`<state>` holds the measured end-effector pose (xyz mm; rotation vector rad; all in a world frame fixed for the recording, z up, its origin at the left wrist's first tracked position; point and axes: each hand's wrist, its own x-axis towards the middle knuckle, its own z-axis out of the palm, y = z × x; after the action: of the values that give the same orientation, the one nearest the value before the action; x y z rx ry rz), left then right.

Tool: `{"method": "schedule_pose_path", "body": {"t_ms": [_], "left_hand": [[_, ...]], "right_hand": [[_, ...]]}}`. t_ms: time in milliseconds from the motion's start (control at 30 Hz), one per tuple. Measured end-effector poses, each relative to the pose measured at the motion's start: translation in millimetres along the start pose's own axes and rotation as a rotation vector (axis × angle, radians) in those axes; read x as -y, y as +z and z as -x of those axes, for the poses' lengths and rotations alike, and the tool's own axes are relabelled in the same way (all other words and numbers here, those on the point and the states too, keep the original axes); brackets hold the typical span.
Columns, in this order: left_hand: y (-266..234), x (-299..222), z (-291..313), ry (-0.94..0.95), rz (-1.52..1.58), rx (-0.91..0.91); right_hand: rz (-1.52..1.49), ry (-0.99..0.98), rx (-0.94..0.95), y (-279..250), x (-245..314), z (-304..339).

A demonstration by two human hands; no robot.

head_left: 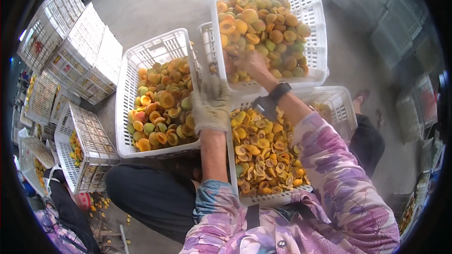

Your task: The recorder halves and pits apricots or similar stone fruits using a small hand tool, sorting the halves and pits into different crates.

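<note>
My right hand (254, 66), bare and blurred, reaches into the upper crate (319, 42) among halved orange and green apricot-like fruit (270, 33). Its fingers are smeared and partly lost among the fruit. A black wristband (280, 91) is on that wrist. My left hand (210, 103) wears a pale knitted glove and is between the crates, its fingers stretched away from me beside the upper crate's near left corner. Nothing shows in it. At left a white crate (123, 122) holds fruit halves (165, 103). Below the upper crate, another crate (341, 101) holds yellow fruit halves (263, 150).
Stacked white crates (77, 42) rise at the far left, with a tilted crate (87, 146) nearer. Fruit pieces (101, 204) lie scattered on the floor at lower left, close to another person's dark-clad leg (70, 211). More crates (416, 108) stand along the right side.
</note>
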<state>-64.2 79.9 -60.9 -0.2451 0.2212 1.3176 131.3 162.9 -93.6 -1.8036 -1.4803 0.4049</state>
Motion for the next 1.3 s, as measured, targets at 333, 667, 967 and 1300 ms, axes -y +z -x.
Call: {"method": "schedule_pose_path", "body": {"t_ms": [333,667,967,1300], "left_hand": [[16.7,23.5,17.8,0.134,-0.312,-0.093],[6.7,65.9,25.2,-0.182,-0.149,0.119],[41.1,72.2,57.4,-0.058,-0.451,0.158],[49.1,86.9,70.7,0.139,-0.650,0.051]], "right_hand": [[-0.483,0.051,0.172,-25.1,3.5,20.4],[-0.894,0.124,0.311,-127.6,112.0,141.7],[0.262,-0.212,-0.077,-109.4,87.4,175.0],[0.237,-0.160,-0.087,-95.5,83.2,176.4]]}}
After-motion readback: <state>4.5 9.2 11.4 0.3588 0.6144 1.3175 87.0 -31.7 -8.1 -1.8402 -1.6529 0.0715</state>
